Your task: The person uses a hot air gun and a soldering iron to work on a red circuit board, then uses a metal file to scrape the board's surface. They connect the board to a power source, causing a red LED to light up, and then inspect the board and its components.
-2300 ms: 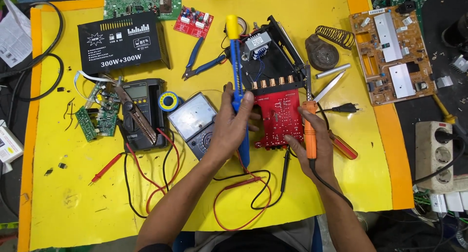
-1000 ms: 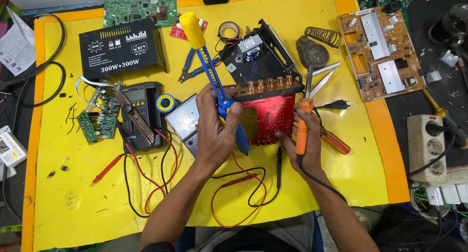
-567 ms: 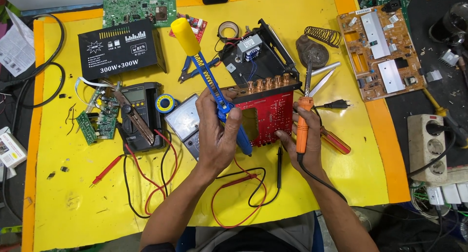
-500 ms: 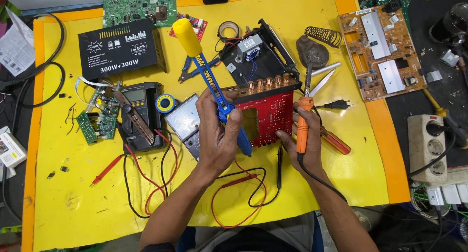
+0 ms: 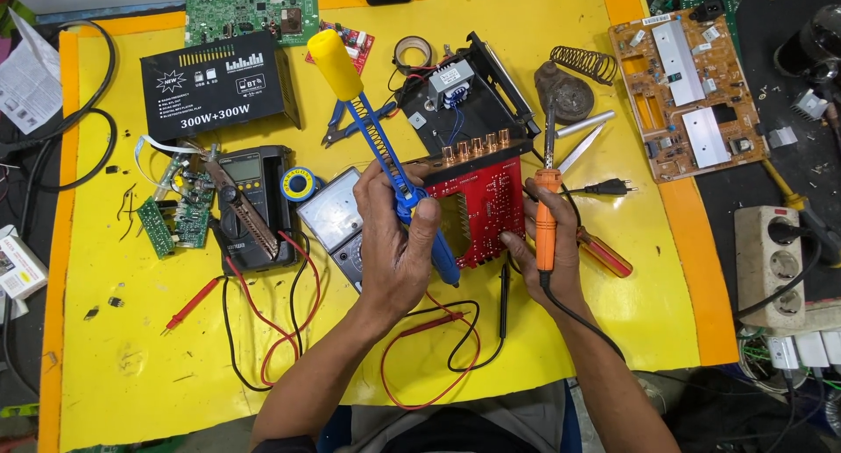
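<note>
My left hand grips a blue desoldering pump with a yellow plunger knob; its nozzle points down beside the red circuit board. My right hand holds an orange-handled soldering iron upright, tip pointing away, just right of the red board. The red board leans against a black amplifier chassis with a small transformer. A grey analog meter lies just left of my left hand.
A black amplifier cover, a digital multimeter with red and black leads, a small green board, solder roll, a green board at top, a brown power board, a coil stand and a power strip surround the yellow mat.
My left hand tilted the pump so its yellow knob swung left, nozzle staying near the red board. The view shifted slightly. My right hand kept the iron still.
</note>
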